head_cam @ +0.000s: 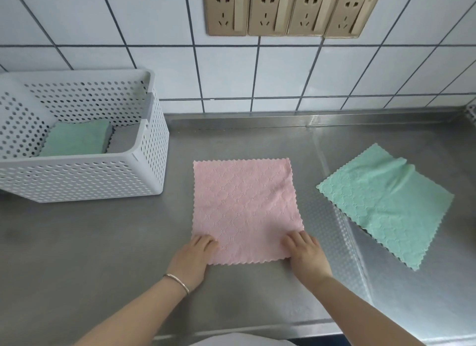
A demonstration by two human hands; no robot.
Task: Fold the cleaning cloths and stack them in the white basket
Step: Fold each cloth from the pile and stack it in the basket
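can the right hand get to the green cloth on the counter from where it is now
Probably yes. The right hand rests on the pink cloth's near corner, and the green cloth lies flat just to its right with only bare steel counter between them.

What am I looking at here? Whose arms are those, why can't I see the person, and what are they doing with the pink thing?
The camera sits on a person's head and looks down, so you see only their two arms, just as you see your own. No robot here.

They stand at a shiny metal counter by a tiled wall with four sockets.

A pink cloth lies flat and unfolded in front of them. The left hand, with a bracelet on its wrist, is on the near left corner. The right hand is on the near right corner. The fingers curl at the edge, probably about to fold it.

A green cloth lies spread out to the right. The white basket with holes, on the left, holds a folded green cloth.
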